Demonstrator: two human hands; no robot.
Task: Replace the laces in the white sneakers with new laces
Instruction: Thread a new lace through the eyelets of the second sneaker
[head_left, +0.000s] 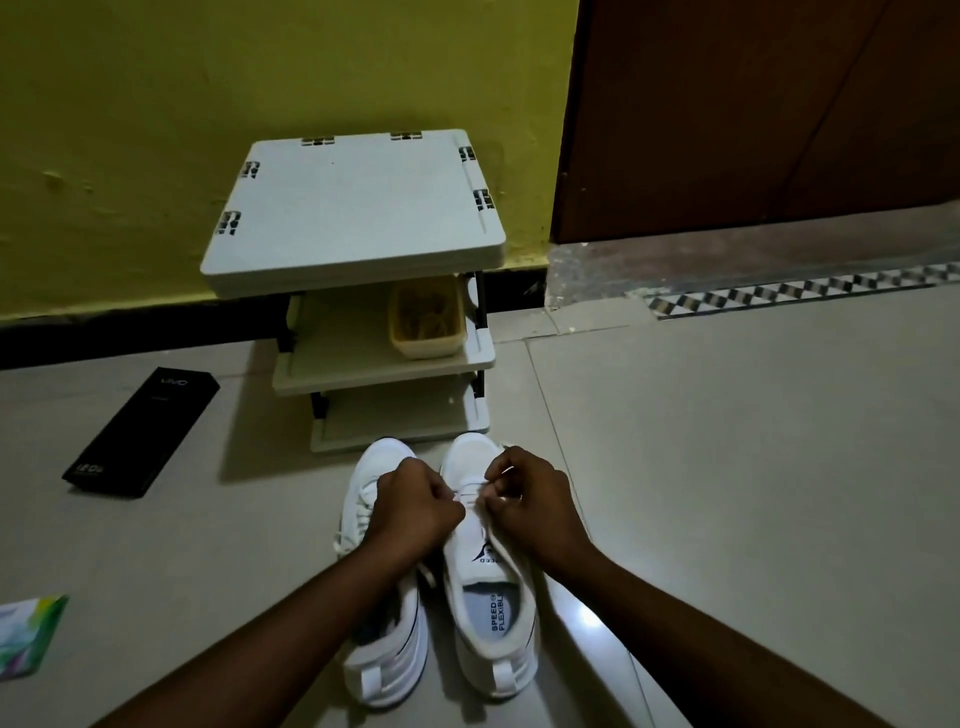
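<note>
Two white sneakers stand side by side on the tiled floor (727, 467), toes toward a small white shelf rack (353, 208). Both hands work over the right sneaker (488, 587). The left hand (415, 506) and the right hand (530, 499) have their fingers curled, each pinching the white lace (469, 491) across the upper eyelets. The left forearm crosses over the left sneaker (384, 665). A tan basket (426, 325) sits on the rack's middle shelf. A black box (140, 431) lies on the floor to the left, well apart from the sneakers.
</note>
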